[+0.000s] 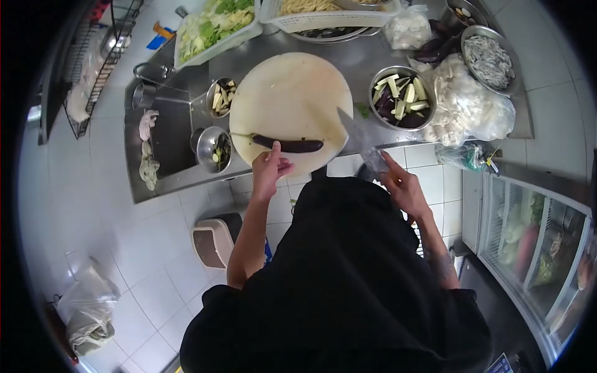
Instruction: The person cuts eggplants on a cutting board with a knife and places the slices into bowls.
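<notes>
One bowl (398, 128), perhaps of eggplant (410, 93), beside board (292, 93)

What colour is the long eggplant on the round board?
The eggplant is dark purple, nearly black, best seen in the head view.

Fisheye view; frame corners black, tiled wall (550, 68) bowed at upper right. Lighting: diffuse, moderately bright. Black shirt (348, 267), lower centre: folds faint in darkness. Knife (357, 133), right of centre: pale, blurred.

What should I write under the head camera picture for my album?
Left hand touches an eggplant on the board; right hand holds a knife.
</notes>
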A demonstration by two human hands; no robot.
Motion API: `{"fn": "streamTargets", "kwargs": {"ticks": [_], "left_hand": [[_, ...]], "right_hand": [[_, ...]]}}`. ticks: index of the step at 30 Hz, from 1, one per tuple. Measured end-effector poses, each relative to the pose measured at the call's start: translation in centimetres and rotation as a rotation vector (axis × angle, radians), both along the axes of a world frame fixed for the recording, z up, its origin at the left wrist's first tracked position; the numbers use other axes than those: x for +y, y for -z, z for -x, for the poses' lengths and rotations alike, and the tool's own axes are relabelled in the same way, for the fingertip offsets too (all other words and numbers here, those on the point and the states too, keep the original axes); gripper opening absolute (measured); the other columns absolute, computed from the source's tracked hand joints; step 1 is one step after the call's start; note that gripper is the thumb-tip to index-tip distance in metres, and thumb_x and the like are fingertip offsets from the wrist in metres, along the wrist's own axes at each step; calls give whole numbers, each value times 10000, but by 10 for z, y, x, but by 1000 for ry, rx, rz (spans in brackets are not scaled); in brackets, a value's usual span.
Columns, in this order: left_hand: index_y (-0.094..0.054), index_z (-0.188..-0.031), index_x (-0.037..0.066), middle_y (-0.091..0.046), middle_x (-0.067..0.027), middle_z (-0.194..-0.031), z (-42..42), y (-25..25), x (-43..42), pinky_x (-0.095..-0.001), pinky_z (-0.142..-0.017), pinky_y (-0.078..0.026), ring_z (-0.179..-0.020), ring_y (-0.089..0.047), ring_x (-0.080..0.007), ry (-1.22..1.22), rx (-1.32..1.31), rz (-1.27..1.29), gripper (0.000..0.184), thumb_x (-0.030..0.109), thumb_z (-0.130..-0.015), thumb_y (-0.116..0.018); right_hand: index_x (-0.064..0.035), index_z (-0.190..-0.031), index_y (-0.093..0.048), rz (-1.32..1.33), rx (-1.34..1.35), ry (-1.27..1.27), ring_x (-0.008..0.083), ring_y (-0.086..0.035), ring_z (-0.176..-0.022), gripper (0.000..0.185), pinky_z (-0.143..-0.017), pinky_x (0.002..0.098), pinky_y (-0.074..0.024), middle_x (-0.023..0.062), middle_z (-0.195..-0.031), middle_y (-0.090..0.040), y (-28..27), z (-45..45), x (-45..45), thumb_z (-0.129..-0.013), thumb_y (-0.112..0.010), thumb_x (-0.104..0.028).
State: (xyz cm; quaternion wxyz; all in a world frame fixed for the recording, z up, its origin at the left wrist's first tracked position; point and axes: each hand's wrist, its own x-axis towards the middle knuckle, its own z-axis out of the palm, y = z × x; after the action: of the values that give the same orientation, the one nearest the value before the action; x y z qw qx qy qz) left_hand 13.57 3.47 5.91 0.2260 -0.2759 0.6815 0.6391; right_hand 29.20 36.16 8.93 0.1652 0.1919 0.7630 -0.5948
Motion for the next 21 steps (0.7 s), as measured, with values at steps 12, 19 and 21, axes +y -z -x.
{"fn": "streamTargets", "kwargs": {"ticks": [12, 19, 21], "left_hand": [[-708, -1013, 90, -625, -54, -1024, 31, 16, -18, -442, -924, -442, -1021, -580, -279, 945, 1250, 609, 182, 187, -863, -738], [-715, -982, 83, -620, -51, -992, 46, 35, -22, -416, -880, -443, -993, -588, -265, 945, 1319, 474, 152, 127, -840, -748], [-722, -966, 74, -620, -50, -983, 48, 38, -22, -410, -883, -437, -988, -587, -259, 944, 1291, 404, 150, 95, -821, -755]], "right_hand": [[-187, -1516, -466, -25, -216, -149, 232, -649, -818, 550, -841, 356, -505, 180, -882, -685, -12, 15, -38, -975, -559, -221], [-199, -1512, -474, -71, -199, -79, 203, -643, -824, 553, -834, 334, -505, 167, -886, -691, -18, 1, -56, -968, -573, -228], [-202, -1510, -478, -119, -245, -90, 214, -650, -806, 557, -827, 339, -511, 162, -890, -692, -30, 2, -60, -961, -575, -221]]}}
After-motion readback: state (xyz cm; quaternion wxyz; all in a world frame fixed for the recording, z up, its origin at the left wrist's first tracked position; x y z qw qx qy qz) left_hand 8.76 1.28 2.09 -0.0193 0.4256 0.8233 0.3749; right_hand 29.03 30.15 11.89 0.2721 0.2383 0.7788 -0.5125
